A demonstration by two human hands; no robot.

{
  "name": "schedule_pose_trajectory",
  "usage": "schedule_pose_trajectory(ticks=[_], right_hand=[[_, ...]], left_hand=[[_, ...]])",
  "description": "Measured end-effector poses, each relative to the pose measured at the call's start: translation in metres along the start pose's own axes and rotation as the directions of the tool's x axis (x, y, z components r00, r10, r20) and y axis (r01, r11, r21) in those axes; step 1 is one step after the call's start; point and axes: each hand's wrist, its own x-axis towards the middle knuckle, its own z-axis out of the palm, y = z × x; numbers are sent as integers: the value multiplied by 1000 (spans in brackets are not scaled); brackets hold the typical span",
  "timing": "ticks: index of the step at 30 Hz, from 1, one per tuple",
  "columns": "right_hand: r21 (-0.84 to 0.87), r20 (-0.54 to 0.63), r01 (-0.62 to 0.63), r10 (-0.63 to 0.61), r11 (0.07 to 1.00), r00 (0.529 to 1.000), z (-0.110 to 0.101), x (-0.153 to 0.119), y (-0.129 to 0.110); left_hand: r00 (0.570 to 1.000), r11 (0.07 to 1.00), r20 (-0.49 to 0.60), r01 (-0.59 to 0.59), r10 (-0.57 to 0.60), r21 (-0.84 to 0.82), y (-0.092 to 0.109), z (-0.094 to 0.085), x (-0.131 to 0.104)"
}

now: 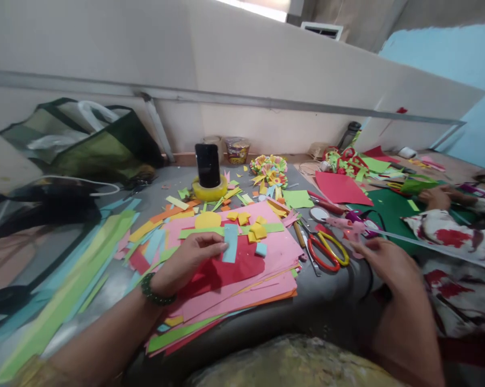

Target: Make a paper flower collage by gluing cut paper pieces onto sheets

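My left hand [200, 255], with a dark beaded bracelet at the wrist, pinches a light blue paper strip [230, 243] above the stack of coloured paper [282, 258]. Under it lie a red sheet [248, 267] and a long green strip [274, 228]. Small yellow folded pieces [257, 231] and a small blue piece [261, 249] rest just right of the strip. At the right, my right hand [373, 255] has its fingers at a pink glue gun [350, 230], beside red and yellow-handled scissors [326, 251].
A phone [208, 165] stands in a yellow tape roll [210, 189] at the back, near a paper flower ball [269, 171] and a cup [237, 150]. Long strips [65, 285] and a green bag [105, 140] are at left. Another person's hand [435, 198] works at far right.
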Motion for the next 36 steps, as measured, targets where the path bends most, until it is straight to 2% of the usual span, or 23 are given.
schedule_pose_trajectory(ticks=[1,2,3,4,5,7,9,11,13,16,19,20,22,24,26,27,30,36], right_hand=[[-32,-16,-28,28,999,999,-5,-9,-4],[-5,-39,8,-8,1000,999,-7,-19,-10],[90,-57,126,-121,988,991,-7,-29,-20],[202,-80,283,-273,937,959,-5,-38,-33],[299,-100,436,-426,849,899,0,-47,-50],[441,-98,654,-692,615,716,16,-62,-87],[491,-158,768,-825,411,542,36,-71,-123],[484,-198,826,-884,288,424,54,-74,-151],[493,-218,840,-902,227,372,65,-72,-167],[591,-206,784,-903,193,377,72,-67,-173],[705,-176,685,-891,183,419,71,-65,-171],[743,-152,640,-882,195,445,70,-65,-171],[815,-74,521,-846,255,528,70,-66,-172],[866,47,363,-780,343,623,70,-66,-174],[889,181,193,-706,416,685,72,-65,-177],[891,243,115,-674,440,697,73,-65,-178],[876,371,-37,-622,481,690,75,-62,-180],[857,443,-116,-604,502,662,75,-58,-180]], left_hand=[[1000,1000,4,8,-8,-11,1,2,0],[1000,1000,9,16,-16,-27,1,4,0],[1000,999,17,24,-23,-46,1,6,0],[999,998,27,32,-31,-63,1,8,0],[999,996,36,40,-37,-76,0,9,0],[997,995,55,52,-48,-88,-1,12,-2],[996,994,72,58,-52,-91,-2,13,-4],[994,994,96,52,-43,-97,-4,13,-5],[992,994,122,43,-31,-103,-6,12,-6],[991,992,131,53,-38,-113,-7,11,-6],[990,993,133,52,-38,-104,-8,10,-6],[991,995,133,39,-27,-88,-8,10,-6],[991,1000,131,-6,9,-26,-9,10,-6],[989,995,130,-76,67,63,-9,11,-7],[981,973,133,-163,142,166,-10,13,-8],[975,954,134,-203,176,219,-10,14,-8],[957,888,131,-288,257,358,-10,16,-10],[946,820,162,-323,280,473,-10,17,-12]])
